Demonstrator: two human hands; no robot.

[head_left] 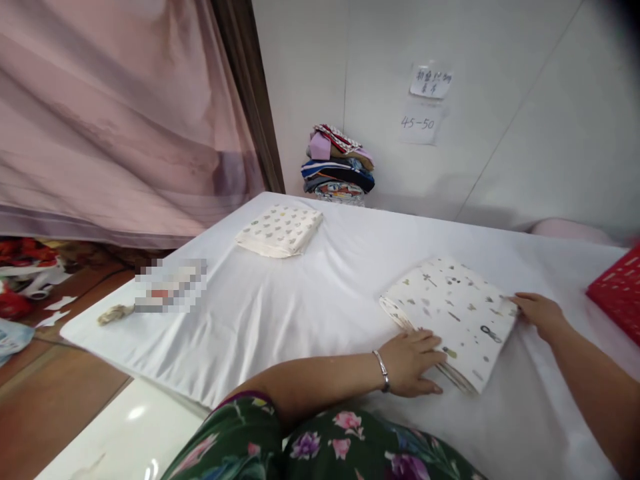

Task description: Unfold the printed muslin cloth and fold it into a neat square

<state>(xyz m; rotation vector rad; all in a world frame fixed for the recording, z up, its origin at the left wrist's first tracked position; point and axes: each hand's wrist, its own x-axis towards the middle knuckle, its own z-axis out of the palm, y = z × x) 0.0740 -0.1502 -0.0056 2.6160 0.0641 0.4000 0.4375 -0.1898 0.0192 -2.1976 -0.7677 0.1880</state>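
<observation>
A folded patterned cloth (453, 313) lies on the near right of the white-covered bench (210, 333). The left hand (413, 363) rests open, fingers spread, on its near left edge. The right hand (543, 315) touches its right corner; from where I stand, I can't tell whether it pinches. Another folded cloth (280, 230) sits farther left.

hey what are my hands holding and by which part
Your right hand seems to pinch the folded patterned cloth by its right corner; your left hand rests on its near-left edge.
</observation>
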